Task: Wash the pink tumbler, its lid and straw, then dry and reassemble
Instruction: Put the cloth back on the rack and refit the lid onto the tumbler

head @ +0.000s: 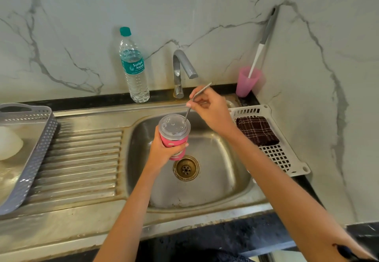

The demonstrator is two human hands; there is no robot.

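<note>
My left hand (pixel 164 150) grips the pink tumbler (pixel 174 143) upright above the steel sink (pixel 215 179), just over the drain. A clear grey lid (pixel 174 126) sits on the tumbler. My right hand (pixel 211 108) pinches the metal straw (pixel 187 114), whose lower end goes into the hole at the lid's right edge while the upper end sticks out past my fingers toward the tap (pixel 182 66). No water runs from the tap.
A water bottle (pixel 134 66) stands behind the sink, left of the tap. A pink cup (pixel 247 83) holding a brush sits in the back right corner. A white basket (pixel 287 159) with a dark checked cloth (pixel 257 130) lies right of the sink. A grey tray (pixel 30 149) rests on the drainboard at left.
</note>
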